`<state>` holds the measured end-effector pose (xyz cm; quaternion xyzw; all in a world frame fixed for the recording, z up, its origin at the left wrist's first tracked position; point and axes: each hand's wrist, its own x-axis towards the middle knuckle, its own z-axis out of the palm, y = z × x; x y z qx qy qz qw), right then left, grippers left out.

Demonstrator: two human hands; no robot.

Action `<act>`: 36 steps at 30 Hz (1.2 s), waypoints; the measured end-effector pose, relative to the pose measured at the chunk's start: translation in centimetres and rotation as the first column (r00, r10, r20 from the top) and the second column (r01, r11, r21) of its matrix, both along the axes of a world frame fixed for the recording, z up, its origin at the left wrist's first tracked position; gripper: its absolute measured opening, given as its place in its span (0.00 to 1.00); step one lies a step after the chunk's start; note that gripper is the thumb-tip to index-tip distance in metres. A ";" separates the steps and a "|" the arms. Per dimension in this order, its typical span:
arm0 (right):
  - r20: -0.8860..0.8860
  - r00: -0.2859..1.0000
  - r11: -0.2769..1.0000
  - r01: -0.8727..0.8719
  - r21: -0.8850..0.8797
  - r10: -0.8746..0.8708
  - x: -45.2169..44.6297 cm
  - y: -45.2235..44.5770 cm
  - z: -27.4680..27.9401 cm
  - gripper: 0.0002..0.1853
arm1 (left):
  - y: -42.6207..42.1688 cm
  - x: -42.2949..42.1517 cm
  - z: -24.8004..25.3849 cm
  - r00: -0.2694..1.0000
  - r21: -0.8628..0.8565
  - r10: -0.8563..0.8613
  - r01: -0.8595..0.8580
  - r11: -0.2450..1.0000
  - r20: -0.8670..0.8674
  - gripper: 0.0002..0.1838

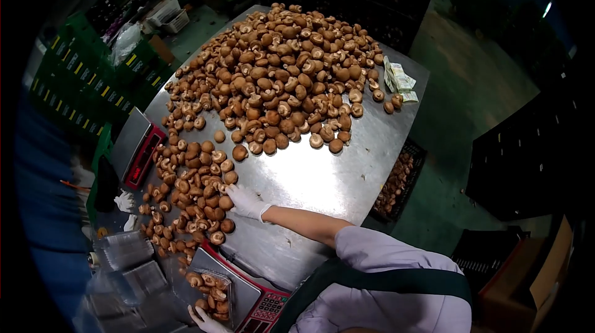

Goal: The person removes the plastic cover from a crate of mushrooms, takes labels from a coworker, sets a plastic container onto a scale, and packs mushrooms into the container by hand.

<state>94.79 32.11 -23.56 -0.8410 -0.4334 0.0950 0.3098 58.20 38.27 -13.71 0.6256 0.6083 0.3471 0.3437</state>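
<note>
My right hand (248, 203), in a white glove, reaches to the right edge of a smaller heap of brown shiitake mushrooms (195, 178). Its fingers are stretched out and touch the mushrooms there; no mushroom is plainly held. My left hand (206, 321), also gloved, is at the bottom edge with fingers apart, beside the near end of a clear plastic tray (230, 296). Several mushrooms lie in that tray, which rests on a red scale with a keypad (271, 304).
A large mushroom pile (279, 66) covers the far part of the metal table (297, 190). Another red scale (139, 147) stands at the left edge. Stacked clear trays (127, 249) are at lower left, paper slips (400, 79) at right. A black crate (403, 178) holds mushrooms below the table.
</note>
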 end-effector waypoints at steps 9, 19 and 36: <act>0.152 0.987 0.998 -0.057 -0.025 0.060 0.0 0.7 -0.2 0.16 | 0.4 0.1 -0.3 0.995 0.047 -0.032 0.036 0.998 -0.091 0.22; 0.477 0.878 0.996 -0.076 0.057 0.039 -1.3 2.4 -2.2 0.07 | 0.6 -0.3 -0.7 0.998 0.023 -0.054 0.054 0.998 -0.017 0.23; 0.406 0.906 0.993 -0.099 -0.070 0.119 -2.0 2.1 -1.9 0.09 | 0.2 0.0 -0.5 0.996 0.037 -0.043 0.046 0.998 -0.082 0.25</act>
